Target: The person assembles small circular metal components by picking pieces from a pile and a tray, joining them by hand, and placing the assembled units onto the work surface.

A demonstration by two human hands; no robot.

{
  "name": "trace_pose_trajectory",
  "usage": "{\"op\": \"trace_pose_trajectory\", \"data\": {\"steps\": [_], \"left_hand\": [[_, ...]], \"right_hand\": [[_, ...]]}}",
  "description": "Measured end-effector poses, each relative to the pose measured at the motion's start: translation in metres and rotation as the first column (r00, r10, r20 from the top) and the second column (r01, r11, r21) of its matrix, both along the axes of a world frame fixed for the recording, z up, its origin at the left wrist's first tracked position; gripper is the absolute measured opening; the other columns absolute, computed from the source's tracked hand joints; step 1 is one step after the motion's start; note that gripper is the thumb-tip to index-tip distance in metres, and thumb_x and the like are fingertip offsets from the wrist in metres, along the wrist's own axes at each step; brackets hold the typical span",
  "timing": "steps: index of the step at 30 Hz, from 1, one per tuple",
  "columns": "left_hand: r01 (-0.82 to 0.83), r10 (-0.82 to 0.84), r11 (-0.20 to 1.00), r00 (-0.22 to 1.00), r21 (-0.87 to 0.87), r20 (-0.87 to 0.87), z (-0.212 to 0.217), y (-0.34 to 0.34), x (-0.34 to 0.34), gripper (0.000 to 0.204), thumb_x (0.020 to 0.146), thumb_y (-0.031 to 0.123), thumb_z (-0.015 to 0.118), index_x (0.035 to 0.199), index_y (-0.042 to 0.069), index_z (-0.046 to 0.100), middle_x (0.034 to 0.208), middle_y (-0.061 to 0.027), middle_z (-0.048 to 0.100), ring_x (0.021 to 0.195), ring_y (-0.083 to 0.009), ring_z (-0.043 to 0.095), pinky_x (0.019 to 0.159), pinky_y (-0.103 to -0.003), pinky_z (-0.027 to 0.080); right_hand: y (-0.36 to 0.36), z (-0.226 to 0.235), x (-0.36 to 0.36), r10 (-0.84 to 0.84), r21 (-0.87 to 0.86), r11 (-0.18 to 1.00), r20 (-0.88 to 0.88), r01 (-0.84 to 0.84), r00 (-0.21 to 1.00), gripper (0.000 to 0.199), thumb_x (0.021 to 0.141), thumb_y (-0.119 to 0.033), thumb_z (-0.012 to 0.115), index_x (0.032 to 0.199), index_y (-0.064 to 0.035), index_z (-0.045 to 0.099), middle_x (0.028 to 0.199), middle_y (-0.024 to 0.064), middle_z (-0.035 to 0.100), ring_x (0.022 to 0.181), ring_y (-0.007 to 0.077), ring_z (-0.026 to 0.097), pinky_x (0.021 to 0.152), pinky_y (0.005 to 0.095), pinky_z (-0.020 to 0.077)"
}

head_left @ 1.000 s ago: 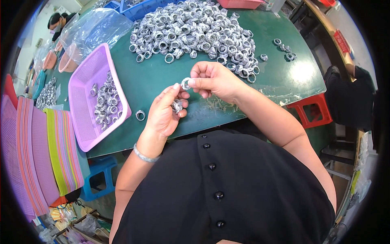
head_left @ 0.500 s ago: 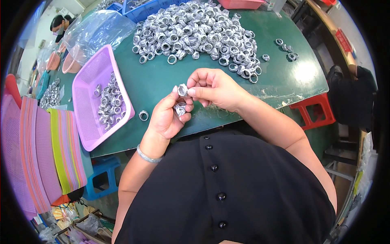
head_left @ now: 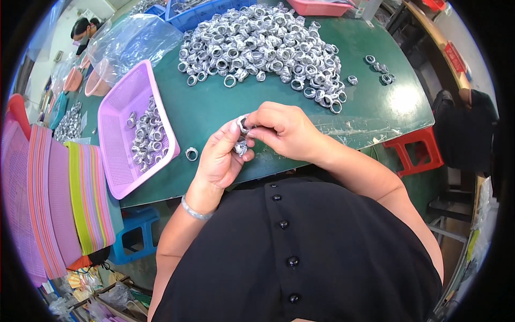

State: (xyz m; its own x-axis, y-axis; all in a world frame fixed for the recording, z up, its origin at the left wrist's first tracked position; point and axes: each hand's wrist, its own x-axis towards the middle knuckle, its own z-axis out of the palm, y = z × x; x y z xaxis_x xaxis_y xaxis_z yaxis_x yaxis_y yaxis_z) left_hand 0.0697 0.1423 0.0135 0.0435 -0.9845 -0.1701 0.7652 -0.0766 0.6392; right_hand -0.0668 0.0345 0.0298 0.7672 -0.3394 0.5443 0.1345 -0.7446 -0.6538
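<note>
Silver ring: I see one small metal ring (head_left: 243,123) pinched between the fingertips of both hands, held over the near edge of the green table (head_left: 386,115).
Right hand: my right hand (head_left: 284,131) has its thumb and forefinger closed together on that ring from the right.
Left hand: my left hand (head_left: 221,158) presses its thumb against the same ring, while its curled fingers close on a small cluster of rings (head_left: 240,146) in the palm; I cannot count them.
Stray ring: one single ring (head_left: 191,154) lies on the table just beside the basket.
Purple basket: one purple basket (head_left: 131,126) to the left holds a modest layer of rings, perhaps two dozen, covering only part of its bottom.
Big heap: one heap (head_left: 257,45) of well over a hundred rings sits at the far side of the table, with a handful of loose rings (head_left: 378,70) off to the right.
Progress: I judge the sorting to be early, with little in the basket and most rings untouched in the heap.
Surroundings: stacked coloured trays (head_left: 59,198) stand at the left, a red stool (head_left: 416,150) at the right.
</note>
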Motion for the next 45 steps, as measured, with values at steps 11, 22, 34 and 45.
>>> {"op": "trace_pose_trajectory", "data": {"steps": [11, 22, 34, 45], "left_hand": [[0.032, -0.031, 0.995, 0.999, -0.094, 0.019, -0.002, 0.002, 0.002, 0.039, 0.088, 0.015, 0.049, 0.124, 0.002, 0.042, 0.097, -0.0015, 0.055, 0.079, -0.0087, 0.051, 0.060, -0.023, 0.042], [0.014, -0.007, 0.991, 0.999, -0.130, 0.052, -0.004, 0.005, 0.003, 0.041, 0.088, 0.014, 0.050, 0.125, 0.002, 0.041, 0.101, -0.0042, 0.054, 0.083, -0.0107, 0.051, 0.062, -0.025, 0.044], [-0.163, 0.527, 0.849, 0.202, -0.503, 0.825, -0.002, 0.002, -0.004, 0.070, 0.069, -0.003, 0.064, 0.132, 0.001, 0.032, 0.086, -0.0050, 0.053, 0.068, -0.0091, 0.048, 0.061, -0.021, 0.042], [-0.105, 0.568, 0.821, 0.045, -0.562, 0.822, 0.003, 0.004, -0.005, 0.073, 0.066, -0.003, 0.065, 0.131, 0.001, 0.033, 0.082, -0.0055, 0.053, 0.067, -0.0115, 0.048, 0.059, -0.024, 0.042]], "right_hand": [[0.005, 0.002, -0.005, -0.023, 0.350, 0.936, -0.030, 0.032, 0.999, 0.026, 0.071, -0.002, 0.066, 0.095, -0.0037, 0.055, 0.062, 0.0026, 0.052, 0.054, 0.0108, 0.050, 0.049, 0.0239, 0.0406], [0.007, -0.005, -0.003, 0.013, 0.387, 0.922, 0.046, -0.030, 0.999, 0.027, 0.072, 0.001, 0.065, 0.097, -0.0019, 0.056, 0.068, 0.0047, 0.053, 0.057, 0.0092, 0.051, 0.050, 0.0228, 0.0412], [0.004, -0.005, -0.004, 0.197, 0.857, 0.495, 0.046, -0.140, 0.979, 0.025, 0.082, -0.005, 0.057, 0.106, -0.0006, 0.055, 0.090, 0.0024, 0.060, 0.076, 0.0046, 0.054, 0.066, 0.0188, 0.0444], [0.002, -0.005, -0.004, 0.229, 0.951, 0.273, 0.083, -0.146, 0.970, 0.021, 0.083, -0.006, 0.056, 0.104, 0.0009, 0.055, 0.086, 0.0033, 0.060, 0.067, 0.0073, 0.055, 0.059, 0.0203, 0.0450]]}}
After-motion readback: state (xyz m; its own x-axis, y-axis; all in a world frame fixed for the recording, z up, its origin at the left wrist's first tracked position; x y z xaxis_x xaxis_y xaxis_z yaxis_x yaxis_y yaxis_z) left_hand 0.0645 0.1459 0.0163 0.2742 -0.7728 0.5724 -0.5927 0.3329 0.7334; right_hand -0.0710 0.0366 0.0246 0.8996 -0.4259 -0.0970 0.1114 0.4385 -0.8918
